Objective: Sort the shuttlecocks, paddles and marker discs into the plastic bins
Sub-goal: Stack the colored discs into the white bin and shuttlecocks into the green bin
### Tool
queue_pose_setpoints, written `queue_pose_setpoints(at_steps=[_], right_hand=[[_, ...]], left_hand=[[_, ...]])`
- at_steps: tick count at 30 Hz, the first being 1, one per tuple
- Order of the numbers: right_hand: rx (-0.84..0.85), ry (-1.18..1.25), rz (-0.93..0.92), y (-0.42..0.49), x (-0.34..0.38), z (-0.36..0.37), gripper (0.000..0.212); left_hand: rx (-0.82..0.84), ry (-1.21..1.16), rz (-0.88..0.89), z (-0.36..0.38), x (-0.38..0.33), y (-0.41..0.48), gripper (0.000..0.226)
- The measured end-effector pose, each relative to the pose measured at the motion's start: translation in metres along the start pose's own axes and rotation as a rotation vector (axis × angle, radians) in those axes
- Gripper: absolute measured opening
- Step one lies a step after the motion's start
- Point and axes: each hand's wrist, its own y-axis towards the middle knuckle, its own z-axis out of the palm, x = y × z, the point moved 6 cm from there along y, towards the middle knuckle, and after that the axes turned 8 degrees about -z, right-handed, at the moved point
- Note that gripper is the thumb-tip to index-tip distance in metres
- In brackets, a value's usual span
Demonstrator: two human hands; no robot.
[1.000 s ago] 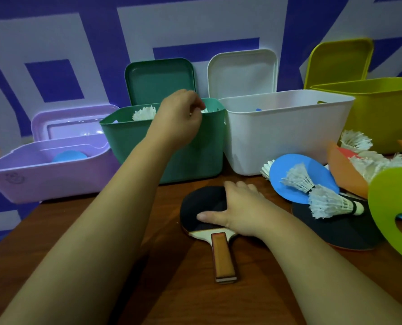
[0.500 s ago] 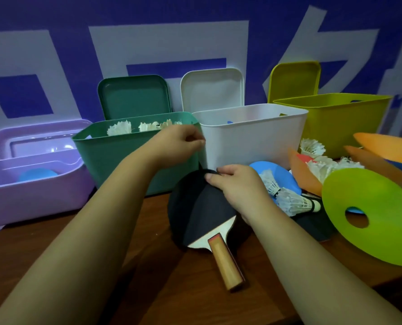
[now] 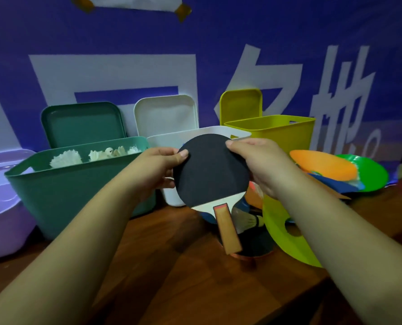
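Your left hand (image 3: 157,167) and right hand (image 3: 263,165) are pinching the paddle (image 3: 210,170) rim mid-frame. Some shuttlecocks (image 3: 66,158) sitting in green bin (image 3: 66,198), centre-left; marker discs (image 3: 324,167) at right waiting.

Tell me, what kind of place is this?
Probably an indoor demo or practice corner rather than a real sports court. A wooden table holds a green bin of shuttlecocks, a white bin and a yellow bin, set before a blue banner with big white characters.
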Motion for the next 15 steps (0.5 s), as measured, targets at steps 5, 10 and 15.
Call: queue_pose_setpoints(at_steps=[5,10,15], right_hand=[[0.028,-0.065,0.12,0.008,-0.002,-0.055,0.023],[-0.085,0.016,0.159,0.035,-0.013,-0.108,0.014],[-0.281,0.141,0.22,0.086,-0.022,-0.164,0.02]], left_hand=[[-0.122,-0.072,0.025,0.03,-0.037,0.041,0.032],[-0.162,-0.235,0.054,0.08,-0.064,0.095,0.032],[-0.167,-0.207,0.103,0.122,-0.08,0.155,0.033]])
